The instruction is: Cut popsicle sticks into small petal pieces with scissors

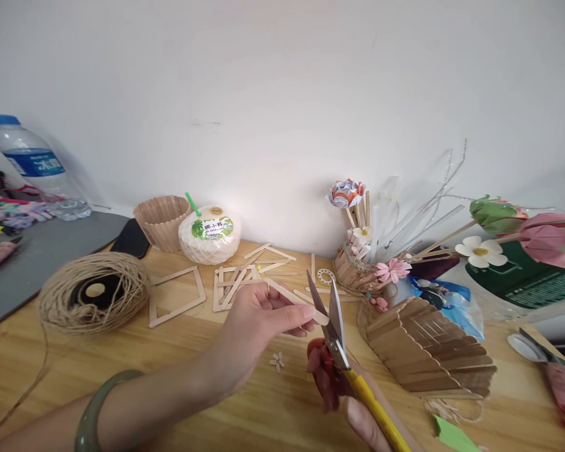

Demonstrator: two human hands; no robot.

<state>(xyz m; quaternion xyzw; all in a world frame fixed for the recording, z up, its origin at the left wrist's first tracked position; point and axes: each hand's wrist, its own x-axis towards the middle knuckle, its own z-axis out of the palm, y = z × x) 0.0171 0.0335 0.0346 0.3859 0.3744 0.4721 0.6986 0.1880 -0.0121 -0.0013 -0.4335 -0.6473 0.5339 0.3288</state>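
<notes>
Wooden table, craft clutter. Left hand pinching stick right of twine; right hand gripping scissors, blades open around tip. Risk: cut end flying, fingertips nicked.

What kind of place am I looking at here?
Most likely a home craft table: a ball of jute twine, glued wooden-stick frames, and paper flowers in a stick-built vase, while the hands cut a craft stick with scissors.

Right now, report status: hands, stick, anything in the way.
Left hand pinches stick. Right hand holds scissors, blades open at the stick's tip. Stick fan lies just right of the blades.
</notes>
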